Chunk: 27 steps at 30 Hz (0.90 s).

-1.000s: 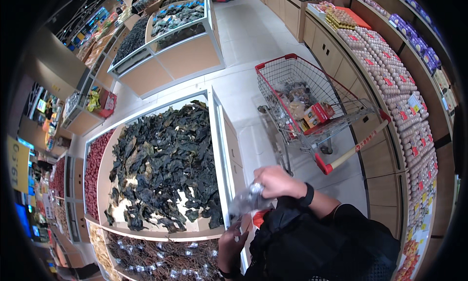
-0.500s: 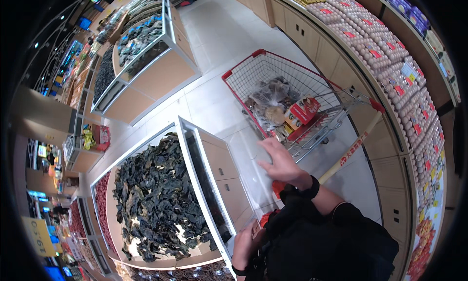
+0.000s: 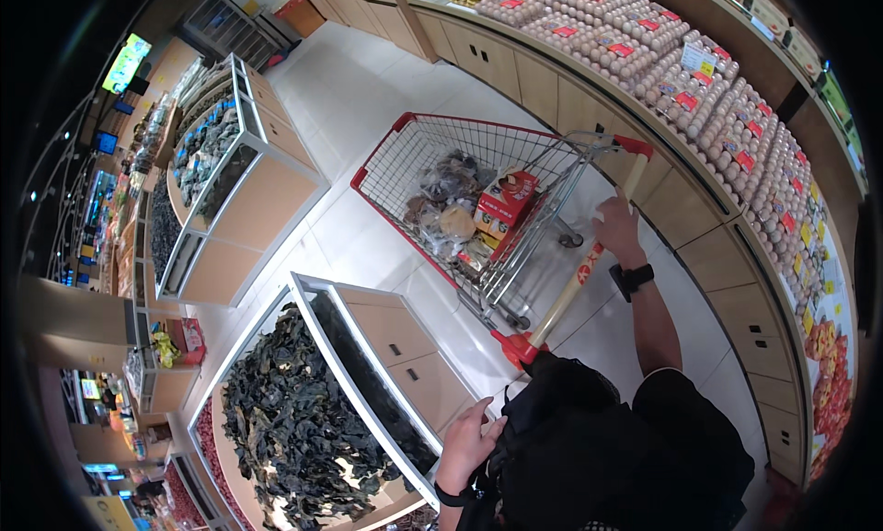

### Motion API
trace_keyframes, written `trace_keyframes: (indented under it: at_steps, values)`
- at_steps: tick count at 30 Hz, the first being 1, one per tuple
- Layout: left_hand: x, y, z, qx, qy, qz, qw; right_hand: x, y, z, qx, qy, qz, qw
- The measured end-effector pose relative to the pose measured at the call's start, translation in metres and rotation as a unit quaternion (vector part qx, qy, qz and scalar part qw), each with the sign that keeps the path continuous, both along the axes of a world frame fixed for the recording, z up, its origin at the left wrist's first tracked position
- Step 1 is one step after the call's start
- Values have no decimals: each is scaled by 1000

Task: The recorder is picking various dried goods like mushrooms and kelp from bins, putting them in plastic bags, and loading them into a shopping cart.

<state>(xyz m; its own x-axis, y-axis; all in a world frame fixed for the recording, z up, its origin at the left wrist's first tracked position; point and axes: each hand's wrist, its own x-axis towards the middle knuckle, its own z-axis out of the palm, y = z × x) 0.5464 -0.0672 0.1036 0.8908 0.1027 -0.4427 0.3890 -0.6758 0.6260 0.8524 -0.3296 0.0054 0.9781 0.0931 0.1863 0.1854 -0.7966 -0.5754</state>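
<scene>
A shopping cart with a wire basket and red rim stands ahead of me. My right hand is closed around its pale handle bar, near the far end. In the basket lie several clear plastic bags of dark and light goods beside a red box. My left hand is held low, fingers apart and with nothing in it, close to the white-framed edge of a display bin. That bin is heaped with dark, dried leafy seaweed.
Along the right runs a long wooden counter stacked with trays of eggs. Another display bin stands at the far left, with pale tiled floor between it and the cart. Packs of red fruit lie at the lower right.
My right hand has gone from the air beside the cart to its handle and closed on it. The view has shifted, so the cart shows further left. My left hand's fingers now show spread.
</scene>
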Motion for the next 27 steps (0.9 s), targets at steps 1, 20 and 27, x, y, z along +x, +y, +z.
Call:
trace_keyframes:
  at_steps: [1,20,27]
  values:
    - [0,-3,0,5,-8,-14,1000,4,-17,-10,-48,-67,-7,997]
    - [45,-107,-47,38,-394,-1,918,-23,-3,-21,-69,-181,64,979]
    - [104,-137,-111,292,-341,81,890,7,-21,-14,-130,-146,94,976]
